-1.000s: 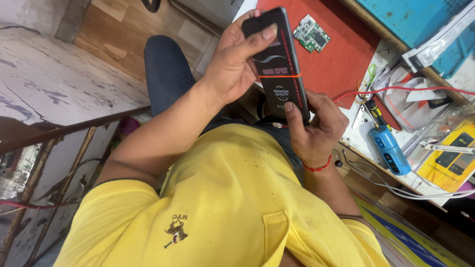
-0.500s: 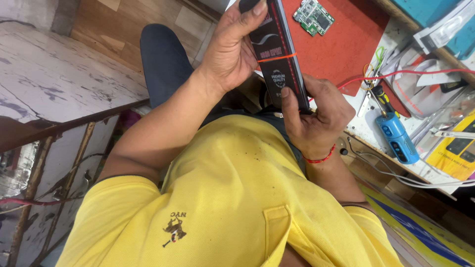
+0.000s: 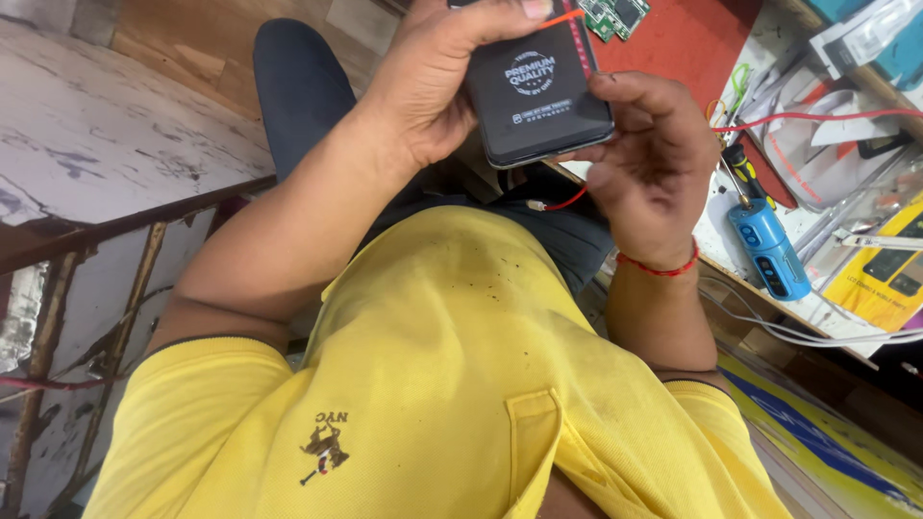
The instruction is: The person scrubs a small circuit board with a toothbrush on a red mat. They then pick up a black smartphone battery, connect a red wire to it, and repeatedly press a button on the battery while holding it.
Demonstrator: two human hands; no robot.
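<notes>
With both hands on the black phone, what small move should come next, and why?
Probably peel the thin red-orange strip a little further off the black rectangular phone. The left hand grips the phone with its thumb at that strip's end, while the right hand steadies the lower corner, so the phone looks well braced.

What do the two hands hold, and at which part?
Both hold a black phone: left hand grips its left edge, right hand its lower right corner.
</notes>
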